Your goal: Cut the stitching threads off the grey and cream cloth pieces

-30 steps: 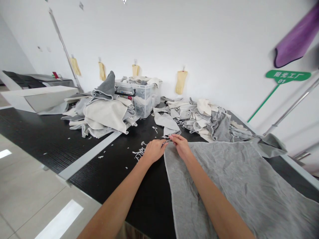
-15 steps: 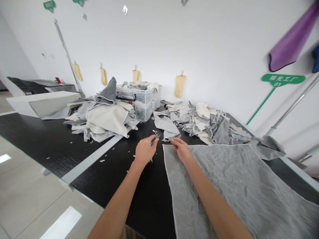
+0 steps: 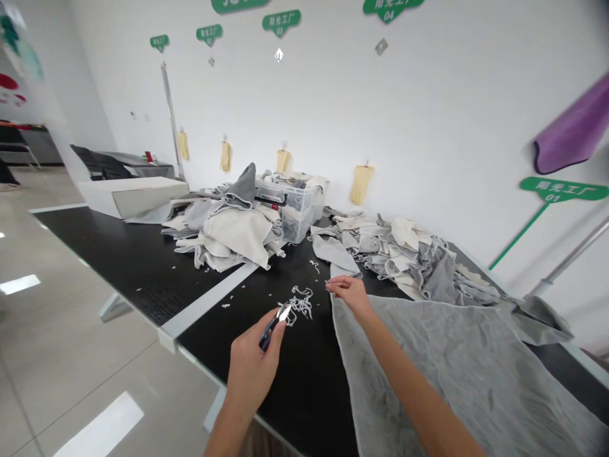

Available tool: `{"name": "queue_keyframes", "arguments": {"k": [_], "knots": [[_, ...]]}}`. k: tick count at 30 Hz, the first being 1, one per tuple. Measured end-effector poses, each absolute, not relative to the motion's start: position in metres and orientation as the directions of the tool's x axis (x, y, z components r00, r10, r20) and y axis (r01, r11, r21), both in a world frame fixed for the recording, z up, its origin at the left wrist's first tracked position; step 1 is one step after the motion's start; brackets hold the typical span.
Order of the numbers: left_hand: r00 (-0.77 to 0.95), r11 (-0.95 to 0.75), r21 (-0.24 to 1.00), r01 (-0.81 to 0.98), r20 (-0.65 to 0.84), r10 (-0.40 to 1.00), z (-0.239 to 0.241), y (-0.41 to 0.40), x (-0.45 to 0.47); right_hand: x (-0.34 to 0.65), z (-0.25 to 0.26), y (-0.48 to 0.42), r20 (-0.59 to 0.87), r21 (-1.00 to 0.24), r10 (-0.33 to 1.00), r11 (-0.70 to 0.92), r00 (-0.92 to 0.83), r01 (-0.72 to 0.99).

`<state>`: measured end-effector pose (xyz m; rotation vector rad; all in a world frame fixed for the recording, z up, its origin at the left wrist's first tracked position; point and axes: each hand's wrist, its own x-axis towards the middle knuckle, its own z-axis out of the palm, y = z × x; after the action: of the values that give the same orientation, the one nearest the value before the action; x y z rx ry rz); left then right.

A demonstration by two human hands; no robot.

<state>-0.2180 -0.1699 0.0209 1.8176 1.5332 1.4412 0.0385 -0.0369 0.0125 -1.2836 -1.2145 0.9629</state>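
Near the bottom centre of the frame, the left hand is closing around a pair of thread snips, gripping the dark handle while the bright metal tips are pointing up and to the right, above the black table. To the right, the right hand is resting at the near-left corner of a large grey cloth, with thumb and fingertips pinching together at the cloth's edge; whether a thread is lying between them is too small to tell. The grey cloth is lying flat and spread over the table, filling the lower right of the frame; its surface is looking finely wrinkled, with a narrow stitched hem running along its left edge. Between the two hands, slightly farther back, a small tangle of white thread trimmings is lying on the table, with loose scraps scattered to its left. Farther back at centre, a heap of cream and grey cloths is sitting beside a clear plastic bin, and a second pile of cloths is spreading toward the right. On the white wall at the back, yellow rubber gloves are hanging in a row, and green signs are showing at the upper centre and right of the frame.
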Motion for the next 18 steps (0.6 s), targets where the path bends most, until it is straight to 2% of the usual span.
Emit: {"name": "queue_keyframes", "arguments": {"k": [4,9,14,18], "knots": [[-0.100,-0.283,0.831,0.478,0.372,0.923,0.003,-0.193,-0.232,0.007,0.017,-0.030,0.175,-0.947,0.984,0.158,0.039,0.280],[-0.095,-0.245,0.858,0.451,0.319,0.943,-0.008,-0.209,-0.244,-0.028,0.018,-0.027,0.259,-0.807,0.953,0.302,-0.157,0.507],[-0.093,-0.238,0.865,0.441,0.308,0.947,-0.013,-0.216,-0.259,-0.043,0.019,-0.035,0.279,-0.568,0.914,0.404,-0.295,0.717],[-0.111,-0.200,0.870,0.451,0.276,0.955,-0.022,-0.220,-0.269,-0.044,0.023,-0.043,0.274,-0.401,0.883,0.466,-0.382,0.789]]}}
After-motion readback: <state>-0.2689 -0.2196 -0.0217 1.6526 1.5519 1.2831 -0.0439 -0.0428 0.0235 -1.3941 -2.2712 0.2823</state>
